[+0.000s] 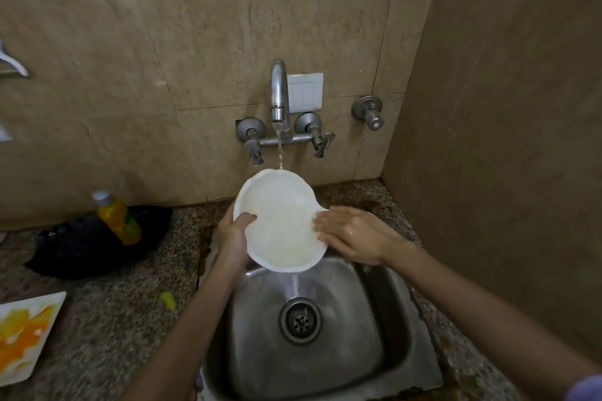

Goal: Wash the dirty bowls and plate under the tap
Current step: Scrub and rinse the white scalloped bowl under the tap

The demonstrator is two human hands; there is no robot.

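Water (pixel 279 150) from the tap (pixel 279 91) runs into a white bowl (pixel 280 225) tilted above the sink (pixel 342 319). Left hand (pixel 233 238) has its grip clamped on the rim; right hand (pixel 355 234) lies flat, fingers spread on the opposite edge. On the counter (pixel 107 319), a stained plate (pixel 26 335) waits at far left.

The bowl (pixel 280 221) between the hands is white. Below the hands, the sink (pixel 345 329) is dull silver steel with a dark drain. Left of the left hand (pixel 233 239), the counter (pixel 123 319) is speckled grey-brown granite, carrying a yellow bottle (pixel 119 218) with a grey cap, a black cloth (pixel 88 247), and a white plate (pixel 27 335) smeared yellow and orange. Above the hands, the wall tiles (pixel 195 26) are mottled beige.
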